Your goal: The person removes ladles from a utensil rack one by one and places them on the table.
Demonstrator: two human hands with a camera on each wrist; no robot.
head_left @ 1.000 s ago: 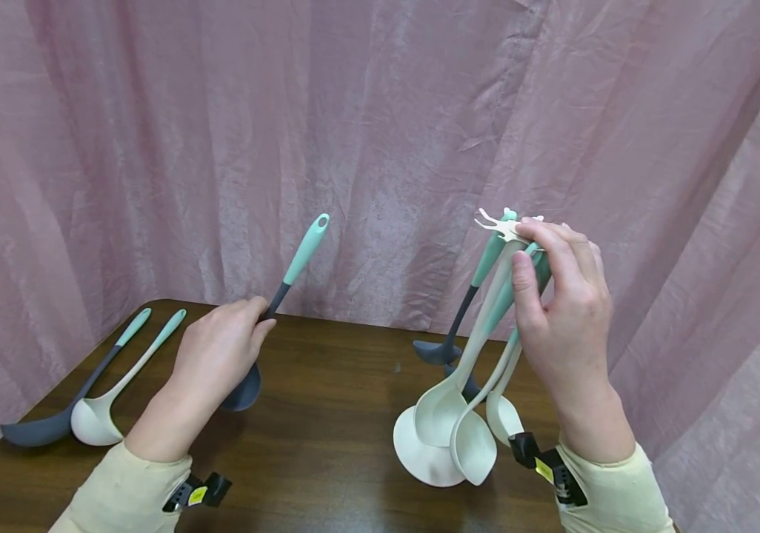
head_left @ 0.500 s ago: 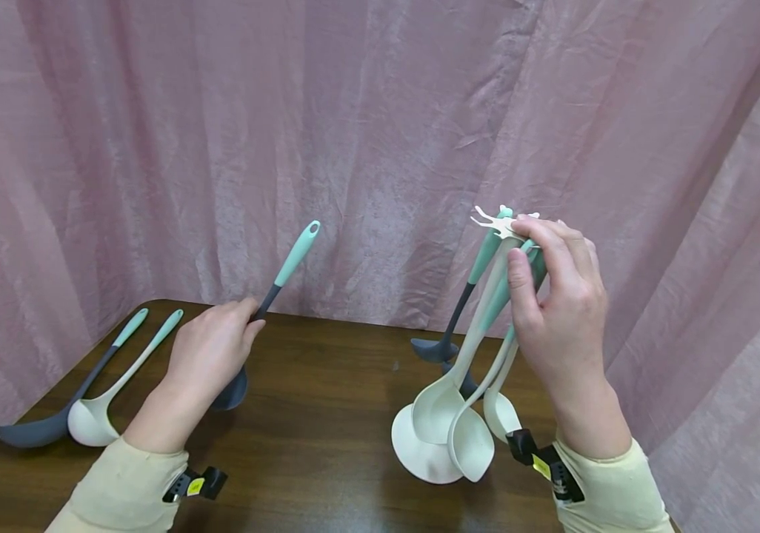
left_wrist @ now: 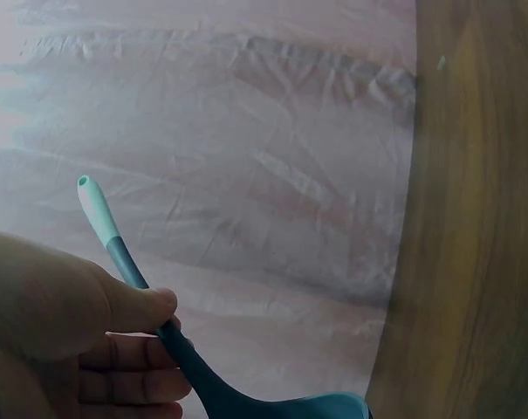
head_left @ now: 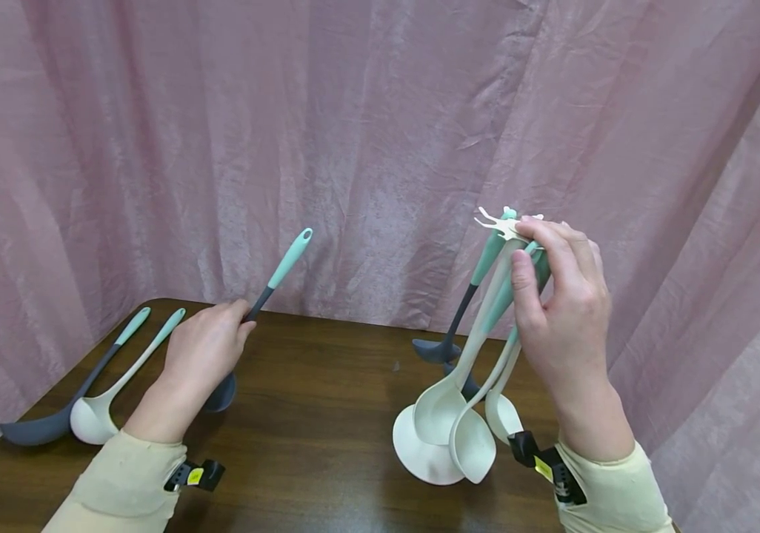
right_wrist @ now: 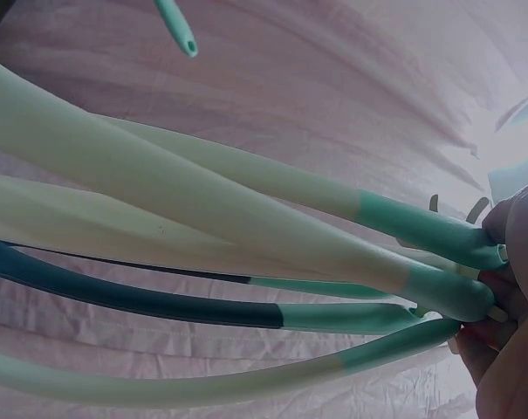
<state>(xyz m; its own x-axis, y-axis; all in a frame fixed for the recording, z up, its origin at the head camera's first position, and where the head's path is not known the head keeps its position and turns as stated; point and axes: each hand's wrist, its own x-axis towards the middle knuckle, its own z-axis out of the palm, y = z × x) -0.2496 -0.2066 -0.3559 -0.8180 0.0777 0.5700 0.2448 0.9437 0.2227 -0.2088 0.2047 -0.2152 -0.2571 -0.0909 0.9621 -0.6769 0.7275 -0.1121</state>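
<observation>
grey utensil [head_left: 40, 431] w/ a mint handle lies far l. on the counter [head_left: 327, 429], white ladle [head_left: 93, 420] just beside it. next, l. hand [head_left: 200, 344]: fingers pinch the held ladle [head_left: 260, 302] mid-shaft, thumb vs fingertips, betw. the lying pair & the stand [head_left: 420, 463]. stand's upright on the r., hung ladles [head_left: 440, 418] round it; r. hand [head_left: 563, 303] is at its top, fingers curled over the hooks [head_left: 503, 228] & nearest mint handles [head_left: 501, 300]. exactly which bits they pinch, can't tell.

risks, my guess: held ladle could swivel or slip b/c it's only pinched at mid-shaft, both ends unsupported. stand could tip if r. hand shoves sideways, since the load hangs high. crowded handles might also snag or pop off a hook if knocked.

held ladle's long axis: slanted, mint end [head_left: 290, 257] up & to the r., away from the person; bowl [head_left: 221, 394] down-l., nearer the person. looks raised off the counter, tho can't be sure.
</observation>
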